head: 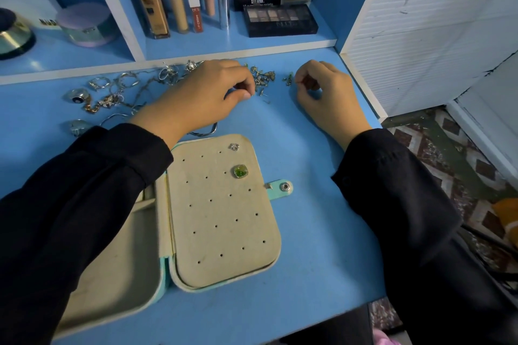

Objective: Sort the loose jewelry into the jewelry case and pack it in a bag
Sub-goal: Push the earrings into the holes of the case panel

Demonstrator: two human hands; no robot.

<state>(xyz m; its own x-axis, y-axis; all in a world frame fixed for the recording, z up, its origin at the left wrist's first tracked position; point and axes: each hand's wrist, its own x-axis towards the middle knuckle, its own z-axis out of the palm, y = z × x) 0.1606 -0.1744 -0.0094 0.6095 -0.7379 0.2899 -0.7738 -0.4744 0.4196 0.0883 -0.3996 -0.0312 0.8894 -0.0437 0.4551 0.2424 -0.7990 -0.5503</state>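
Observation:
An open jewelry case [224, 232] lies flat on the blue desk [314, 246]. Its beige holed panel holds a green stone earring [240, 171] and a small silver stud [233, 146]. Loose silver rings and chains [112, 92] are spread at the back left. A heap of small earrings [263, 77] lies between my hands. My left hand [201, 95] pinches a tiny stud at its fingertips beside that heap. My right hand [322, 92] is curled, thumb and forefinger pinched on something small that I cannot make out, next to a few green pieces [288, 80].
A shelf behind the desk carries makeup bottles [179, 0], eyeshadow palettes [280, 19] and jars [87, 24]. A white slatted panel [420, 31] stands at the right. The desk's right edge drops to a patterned floor [448, 154]. The case's snap tab [283, 187] sticks out right.

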